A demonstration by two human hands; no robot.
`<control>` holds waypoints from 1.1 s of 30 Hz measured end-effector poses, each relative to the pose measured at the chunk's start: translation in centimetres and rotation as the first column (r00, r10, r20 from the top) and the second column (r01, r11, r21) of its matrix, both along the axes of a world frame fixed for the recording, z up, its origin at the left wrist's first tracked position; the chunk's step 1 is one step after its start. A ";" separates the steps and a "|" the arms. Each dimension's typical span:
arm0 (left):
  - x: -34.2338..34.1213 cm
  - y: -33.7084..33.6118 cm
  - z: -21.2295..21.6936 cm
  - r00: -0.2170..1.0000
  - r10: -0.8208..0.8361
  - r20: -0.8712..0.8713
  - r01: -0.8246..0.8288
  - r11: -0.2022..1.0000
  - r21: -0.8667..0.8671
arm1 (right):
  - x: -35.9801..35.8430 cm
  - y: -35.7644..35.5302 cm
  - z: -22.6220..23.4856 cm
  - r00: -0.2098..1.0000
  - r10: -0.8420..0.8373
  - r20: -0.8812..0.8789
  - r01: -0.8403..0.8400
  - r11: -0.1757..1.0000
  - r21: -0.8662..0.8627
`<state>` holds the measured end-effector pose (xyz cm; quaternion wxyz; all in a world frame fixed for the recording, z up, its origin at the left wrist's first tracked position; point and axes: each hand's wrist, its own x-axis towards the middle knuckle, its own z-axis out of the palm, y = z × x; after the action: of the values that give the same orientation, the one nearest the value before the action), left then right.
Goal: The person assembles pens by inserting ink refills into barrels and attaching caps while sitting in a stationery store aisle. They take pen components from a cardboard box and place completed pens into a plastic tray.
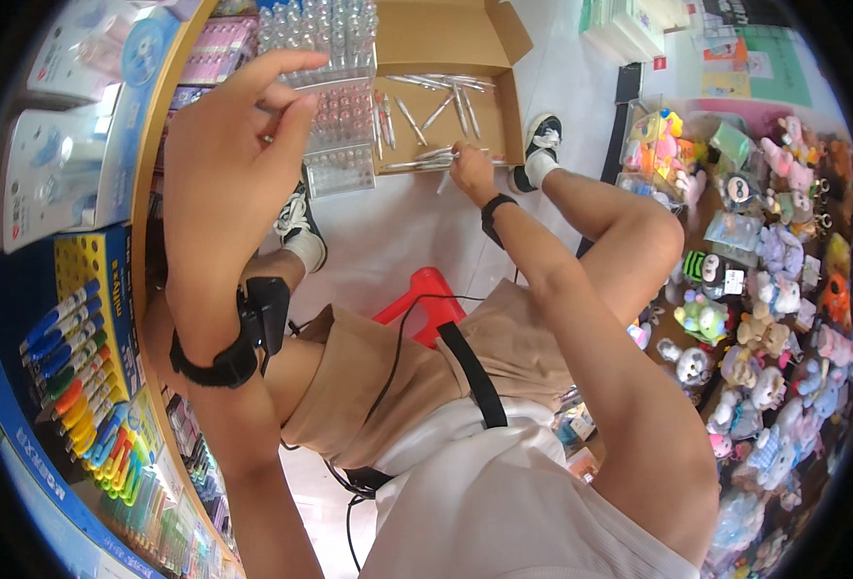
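Observation:
My left hand (238,159) is raised at a clear plastic display rack (340,179) full of upright clear pens (311,27). Its thumb and index finger are apart with nothing visible between them, and the other fingers curl partly out of sight. Loose slim pens (409,120) lie scattered in an open brown cardboard box (398,53) to the right of the rack. At the box's near edge, my right hand (473,172) is closed, pinching what looks like a pale, slim pen (444,183). Its fingertips partly cover the pens lying there.
A shelf edge (147,125) runs along my left, with colourful markers (79,367) in a display and boxed goods. Plush toys (779,289) hang thickly on the right. Below me is a red stool (426,299), and a black cable (402,338) crosses my lap.

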<state>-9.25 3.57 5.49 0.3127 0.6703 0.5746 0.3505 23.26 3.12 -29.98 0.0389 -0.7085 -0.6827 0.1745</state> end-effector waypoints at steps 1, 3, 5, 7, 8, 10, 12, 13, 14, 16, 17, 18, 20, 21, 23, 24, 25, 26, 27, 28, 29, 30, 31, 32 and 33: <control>0.1 -0.1 0.0 1.000 -0.003 -0.006 0.003 1.000 -0.008 | 0.4 0.4 -0.7 1.000 -0.003 -0.006 0.003 1.000 -0.008; 0.3 -0.2 0.1 0.996 0.032 -0.079 -0.033 0.999 -0.019 | 0.9 1.4 -2.2 0.997 -0.065 -0.048 0.062 0.995 -0.073; 0.8 -0.2 0.1 0.995 0.024 -0.093 -0.030 0.998 -0.063 | 1.3 2.3 -3.8 0.997 -0.029 -0.077 0.025 0.998 -0.055; 0.9 -0.2 -0.1 0.996 0.029 -0.089 -0.037 0.996 -0.081 | -0.2 3.0 -4.9 0.973 0.028 -0.229 -0.021 0.999 0.034; 0.9 -0.1 0.2 0.989 0.024 -0.149 -0.042 0.992 -0.120 | -1.5 3.2 -4.8 0.972 0.022 -0.235 -0.016 0.999 0.027; 1.0 0.0 -0.1 0.986 -0.004 -0.165 -0.016 0.993 -0.116 | -4.4 3.9 -4.4 0.957 0.110 -0.267 -0.112 0.994 0.008; 1.1 0.2 -0.3 0.984 -0.034 -0.177 0.015 0.994 -0.106 | -7.1 5.2 -4.3 0.965 0.143 -0.218 -0.165 0.983 -0.083; 1.4 0.4 -0.4 0.982 -0.033 -0.185 0.013 0.994 -0.108 | -8.1 5.7 -4.3 0.968 0.184 -0.168 -0.213 0.962 -0.172; 1.4 0.3 -0.4 0.980 -0.026 -0.195 0.004 0.994 -0.110 | -9.4 6.1 -4.4 0.968 0.183 -0.174 -0.213 0.962 -0.173; 1.3 0.4 -0.7 0.979 -0.017 -0.204 -0.005 0.994 -0.109 | -11.3 6.5 -4.6 0.986 0.162 -0.032 -0.165 0.976 -0.142; 1.3 0.4 -0.9 0.978 -0.008 -0.208 -0.015 0.994 -0.105 | -11.7 6.6 -4.8 0.987 0.160 -0.034 -0.163 0.976 -0.144; 1.4 0.6 -0.9 0.978 -0.011 -0.209 -0.012 0.994 -0.108 | -12.1 6.6 -4.9 0.991 0.124 0.042 -0.117 0.983 -0.140; 1.5 0.6 -0.5 0.972 0.000 -0.234 -0.031 0.991 -0.128 | -13.1 6.6 -4.7 0.975 0.114 0.191 -0.084 0.984 -0.157; 1.5 0.5 -0.5 0.971 0.003 -0.239 -0.035 0.991 -0.132 | -13.4 6.5 -4.6 0.976 0.118 0.185 -0.089 0.983 -0.160; 1.7 0.5 -0.4 0.972 0.007 -0.236 -0.041 0.990 -0.138 | -13.4 6.5 -5.0 0.973 0.099 0.209 -0.055 0.977 -0.205; 1.6 0.5 -0.4 0.971 0.007 -0.237 -0.041 0.989 -0.139 | -13.4 6.6 -6.2 0.978 0.081 0.190 -0.033 0.969 -0.244; 1.4 0.6 -0.6 0.976 -0.002 -0.220 -0.031 0.989 -0.147 | -13.5 6.7 -6.4 0.979 0.085 0.187 -0.037 0.969 -0.244; 1.2 0.7 -0.9 0.979 -0.013 -0.202 -0.019 0.988 -0.154 | -13.3 6.7 -6.6 0.984 0.077 0.162 -0.037 0.971 -0.235; 1.2 0.6 -1.2 0.979 -0.011 -0.205 -0.021 0.988 -0.155 | -13.1 6.6 -6.7 0.988 0.067 0.137 -0.035 0.973 -0.226; 1.2 0.6 -1.1 0.982 -0.004 -0.190 -0.031 0.983 -0.180 | -13.2 6.9 -7.0 0.995 0.011 0.097 0.015 0.963 -0.269; 1.2 0.7 -1.1 0.985 0.003 -0.175 -0.040 0.978 -0.205 | -13.2 7.0 -7.3 0.996 0.011 0.090 0.013 0.965 -0.263; 1.1 0.7 -1.0 0.983 0.003 -0.182 -0.040 0.979 -0.199 | -13.2 6.8 -7.6 0.998 0.003 0.056 0.012 0.967 -0.255; 1.1 0.8 -1.1 0.982 -0.004 -0.187 -0.033 0.981 -0.192 | -13.1 7.0 -7.8 1.000 -0.004 0.023 0.010 0.969 -0.245; 1.0 0.8 -1.2 0.981 -0.013 -0.192 -0.023 0.983 -0.184 | -12.9 7.0 -8.0 0.996 -0.080 -0.035 0.068 0.966 -0.251; 1.0 1.0 -1.3 0.980 -0.015 -0.196 -0.021 0.984 -0.176 | -12.8 7.2 -8.2 0.996 -0.083 -0.040 0.071 0.967 -0.244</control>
<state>-8.28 4.53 4.20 0.3124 0.6702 0.6326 0.2304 10.50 10.32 -38.13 -0.0241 -0.7293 -0.6272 0.2723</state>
